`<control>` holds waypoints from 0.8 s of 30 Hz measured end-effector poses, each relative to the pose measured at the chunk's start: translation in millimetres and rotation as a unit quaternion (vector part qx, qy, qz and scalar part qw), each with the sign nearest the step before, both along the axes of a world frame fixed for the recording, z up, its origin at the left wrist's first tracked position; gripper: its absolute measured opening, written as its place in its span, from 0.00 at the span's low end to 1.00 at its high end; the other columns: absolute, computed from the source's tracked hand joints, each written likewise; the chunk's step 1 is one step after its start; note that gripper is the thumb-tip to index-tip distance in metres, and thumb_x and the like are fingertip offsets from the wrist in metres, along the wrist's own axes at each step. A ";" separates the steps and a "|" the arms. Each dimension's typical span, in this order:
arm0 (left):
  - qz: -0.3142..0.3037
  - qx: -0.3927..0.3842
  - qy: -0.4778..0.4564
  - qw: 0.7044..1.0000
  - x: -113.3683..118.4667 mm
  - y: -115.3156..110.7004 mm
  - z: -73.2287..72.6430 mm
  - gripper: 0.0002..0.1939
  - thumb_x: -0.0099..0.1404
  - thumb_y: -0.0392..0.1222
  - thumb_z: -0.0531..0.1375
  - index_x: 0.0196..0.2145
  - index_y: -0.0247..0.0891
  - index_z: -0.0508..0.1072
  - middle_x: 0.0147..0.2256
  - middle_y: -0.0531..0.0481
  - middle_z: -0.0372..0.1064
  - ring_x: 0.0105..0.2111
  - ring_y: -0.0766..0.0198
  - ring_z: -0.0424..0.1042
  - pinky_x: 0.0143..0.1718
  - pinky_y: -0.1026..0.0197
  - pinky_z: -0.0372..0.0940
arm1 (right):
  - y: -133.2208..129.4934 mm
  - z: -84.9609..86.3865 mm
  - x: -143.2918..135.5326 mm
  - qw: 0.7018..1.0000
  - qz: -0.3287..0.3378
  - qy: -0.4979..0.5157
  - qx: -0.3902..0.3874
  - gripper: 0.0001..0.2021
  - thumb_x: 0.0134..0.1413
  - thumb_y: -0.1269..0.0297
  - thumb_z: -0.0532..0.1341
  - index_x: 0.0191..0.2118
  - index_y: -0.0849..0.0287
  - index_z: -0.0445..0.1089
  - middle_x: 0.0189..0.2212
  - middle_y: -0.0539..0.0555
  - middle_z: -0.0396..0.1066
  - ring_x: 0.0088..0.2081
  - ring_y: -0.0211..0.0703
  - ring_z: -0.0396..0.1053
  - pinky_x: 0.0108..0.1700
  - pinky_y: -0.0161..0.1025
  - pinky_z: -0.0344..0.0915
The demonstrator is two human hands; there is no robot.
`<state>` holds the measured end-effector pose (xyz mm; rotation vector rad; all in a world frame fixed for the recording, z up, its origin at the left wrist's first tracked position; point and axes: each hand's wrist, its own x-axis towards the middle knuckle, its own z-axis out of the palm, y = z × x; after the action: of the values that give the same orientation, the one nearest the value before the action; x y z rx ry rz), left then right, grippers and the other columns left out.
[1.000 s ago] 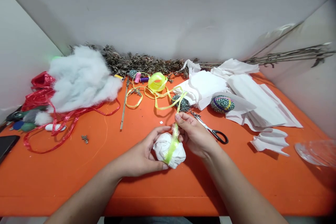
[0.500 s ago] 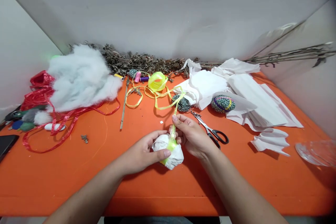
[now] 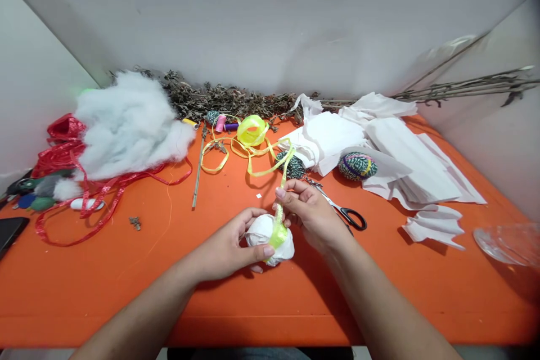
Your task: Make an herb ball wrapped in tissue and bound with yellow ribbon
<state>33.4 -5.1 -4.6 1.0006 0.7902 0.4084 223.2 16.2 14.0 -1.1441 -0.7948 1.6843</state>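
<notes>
My left hand point(image 3: 236, 247) is closed around a white paper-wrapped bundle point(image 3: 258, 232), its thumb pressing on a yellow band round the middle. That band is part of a shiny yellow ribbon point(image 3: 279, 225). Between the thumb and fingers of my right hand point(image 3: 301, 208) the ribbon is pinched, just above the bundle. From there it runs up and back in loops to a yellow ribbon roll point(image 3: 252, 130). Behind my right hand lie black-handled scissors point(image 3: 353, 218), partly covered by it. The underside of the bundle is hidden.
White fluffy stuffing point(image 3: 130, 124) and red ribbon point(image 3: 101, 225) lie at left. Dried stems point(image 3: 228, 100) line the wall. Dark yarn point(image 3: 293, 164), a wrapped yarn egg point(image 3: 358, 166), white paper sheets point(image 3: 409, 160) and a clear plastic container point(image 3: 506, 243) are at right.
My left hand has tilted the bundle slightly, and its fingertips now show beneath. My right hand has shifted a little, covering more of the scissors, still pinching the ribbon.
</notes>
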 end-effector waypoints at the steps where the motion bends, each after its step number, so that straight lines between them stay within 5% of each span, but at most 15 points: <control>1: 0.005 0.009 -0.011 1.000 -0.1 0.3 -0.3 0.28 0.61 0.47 0.67 0.54 0.41 0.62 0.44 0.46 0.67 0.36 0.64 0.69 0.33 0.61 0.68 | 0.2 0.1 -0.1 1.000 0.003 0.001 0.000 0.20 0.39 0.52 0.75 0.29 0.58 0.67 0.18 0.46 0.71 0.17 0.30 0.64 0.20 0.27 0.63; 6: 0.024 0.036 -0.045 0.998 -0.9 1.9 -1.9 0.25 0.59 0.43 0.70 0.51 0.40 0.66 0.45 0.49 0.68 0.43 0.63 0.68 0.44 0.62 0.64 | -0.7 -0.2 -1.3 1.000 0.007 0.015 0.007 0.20 0.39 0.53 0.75 0.29 0.58 0.67 0.18 0.46 0.71 0.18 0.30 0.64 0.20 0.27 0.63; 13: 0.051 0.053 -0.048 0.996 3.1 1.3 -4.7 0.21 0.62 0.49 0.66 0.50 0.40 0.69 0.47 0.46 0.71 0.46 0.59 0.70 0.48 0.57 0.63 | -9.0 1.2 -6.5 0.997 0.064 0.029 0.016 0.19 0.38 0.55 0.76 0.29 0.59 0.68 0.20 0.45 0.70 0.20 0.32 0.66 0.21 0.28 0.64; 24: 0.074 0.096 -0.005 0.993 0.7 1.7 -5.7 0.18 0.62 0.50 0.66 0.45 0.39 0.71 0.39 0.51 0.69 0.38 0.65 0.67 0.40 0.62 0.62 | -6.8 -4.3 -3.2 0.994 0.049 -0.063 0.078 0.16 0.39 0.59 0.76 0.33 0.58 0.73 0.28 0.47 0.70 0.30 0.35 0.66 0.33 0.33 0.64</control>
<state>34.1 -3.4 -10.4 1.1217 0.8302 0.6248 220.0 9.5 9.7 -1.1253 -1.0582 1.6097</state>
